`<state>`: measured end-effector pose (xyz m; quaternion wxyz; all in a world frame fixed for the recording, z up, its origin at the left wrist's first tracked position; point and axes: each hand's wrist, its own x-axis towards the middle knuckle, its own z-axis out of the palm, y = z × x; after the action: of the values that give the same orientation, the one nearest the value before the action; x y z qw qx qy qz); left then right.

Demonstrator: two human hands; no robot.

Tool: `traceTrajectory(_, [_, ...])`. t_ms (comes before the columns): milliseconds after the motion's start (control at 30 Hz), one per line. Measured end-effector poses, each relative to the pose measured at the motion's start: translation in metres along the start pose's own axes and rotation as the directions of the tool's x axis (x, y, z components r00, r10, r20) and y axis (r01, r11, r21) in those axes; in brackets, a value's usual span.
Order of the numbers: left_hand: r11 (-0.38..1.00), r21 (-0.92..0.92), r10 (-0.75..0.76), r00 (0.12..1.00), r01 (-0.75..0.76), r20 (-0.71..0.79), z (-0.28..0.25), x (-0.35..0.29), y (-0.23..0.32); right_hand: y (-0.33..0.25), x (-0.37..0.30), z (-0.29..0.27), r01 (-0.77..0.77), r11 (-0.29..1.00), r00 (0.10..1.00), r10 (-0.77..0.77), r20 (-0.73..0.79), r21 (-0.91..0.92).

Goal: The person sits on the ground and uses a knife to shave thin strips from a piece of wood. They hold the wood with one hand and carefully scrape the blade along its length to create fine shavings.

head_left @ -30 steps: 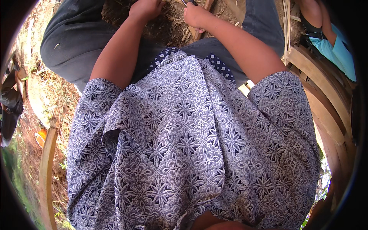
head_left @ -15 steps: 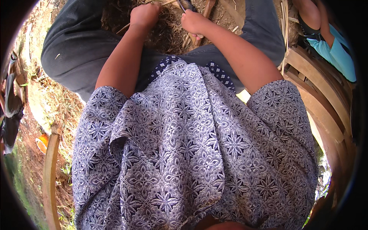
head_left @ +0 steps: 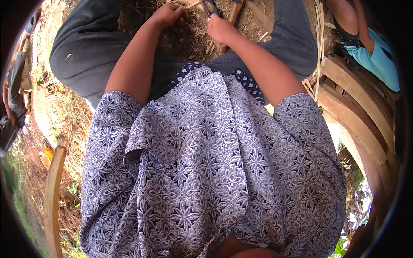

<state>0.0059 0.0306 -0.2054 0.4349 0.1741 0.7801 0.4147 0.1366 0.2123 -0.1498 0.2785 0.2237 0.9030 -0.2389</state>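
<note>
At the top of the head view, my left hand (head_left: 169, 15) is closed, its fingers curled at the end of a thin pale strip of wood (head_left: 193, 4). To its right, my right hand (head_left: 220, 29) is closed round a knife, its handle mostly hidden by the fingers. The knife's dark blade (head_left: 205, 8) points up and away from me, close to the far end of the strip. Both hands are above the ground between my spread legs. The picture's upper edge cuts off what lies beyond them.
Shavings and dry straw litter the ground (head_left: 189, 41) between my legs. A wooden stick (head_left: 235, 12) lies beside my right hand. Curved wooden planks (head_left: 355, 114) stand at right, near a person in a turquoise garment (head_left: 372, 60). Another person (head_left: 16, 92) is at far left.
My left hand has shifted slightly, showing more of its curled fingers. The right hand has moved a little down and right with the knife. The person at far left shows more fully.
</note>
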Motion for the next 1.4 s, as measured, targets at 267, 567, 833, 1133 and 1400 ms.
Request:
traceTrajectory(267, [0.990, 0.125, 0.077, 0.992, -0.064, -0.101, 0.003, -0.004, -0.001, -0.013, -0.015, -0.025, -0.042, 0.997, 0.991, 0.050, 0.126, -0.071])
traceTrajectory(567, [0.788, 0.591, 0.403, 0.872, -0.174, -0.279, 0.010, -0.011, 0.012, -0.016, -0.012, -0.031, -0.079, 0.997, 0.972, 0.083, 0.221, -0.026])
traceTrajectory(833, [0.518, 0.850, 0.425, 0.891, -0.097, -0.157, 0.014, -0.005, 0.006, -0.029, -0.011, -0.043, -0.170, 0.985, 0.940, 0.159, 0.303, 0.011])
traceTrajectory(1133, [0.509, 0.841, 0.481, 0.871, -0.183, -0.102, 0.006, -0.014, 0.009, -0.045, 0.046, -0.075, -0.256, 0.955, 0.767, 0.296, 0.569, -0.152])
traceTrajectory(1400, [0.800, 0.591, 0.352, 0.880, -0.106, -0.319, 0.011, -0.018, 0.032, 0.024, 0.043, -0.083, -0.143, 0.874, 0.913, -0.064, 0.403, 0.464])
